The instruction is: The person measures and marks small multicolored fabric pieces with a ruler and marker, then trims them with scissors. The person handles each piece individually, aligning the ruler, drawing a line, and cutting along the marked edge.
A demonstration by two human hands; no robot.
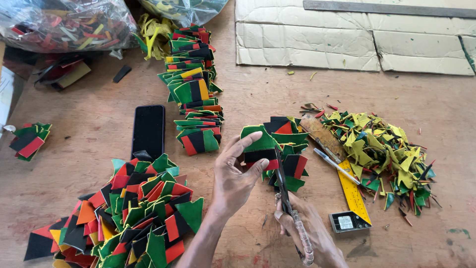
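**Inspector:** While the left hand [237,173] pinches it between thumb and fingers, where does the striped piece [261,149] sit?

**Assistant:** Near the middle of the table [89,129], raised over a small stack of cut pieces [287,144] in green, black and red. The piece is green with a black and a red band.

**Inspector:** The right hand [310,233]?

**Assistant:** Closed around the handles of the scissors [283,183]. The dark blades point away from the person and meet the piece's right edge.

**Inspector:** To the right?

**Assistant:** A yellow ruler [353,191] lies at a slant, a pen [334,166] across it, a small grey box [349,222] at its near end. Beyond that, a heap of yellow and green offcuts [386,154].

**Inspector:** To the left?

**Assistant:** A loose pile of cut shapes [134,213] at the near edge, a black phone [148,130] face up above it, and a long row of stacked striped pieces [193,84] running to the far side. Clear bags of scraps [64,22] sit at the far left; flattened cardboard [347,39] lies at the far right.
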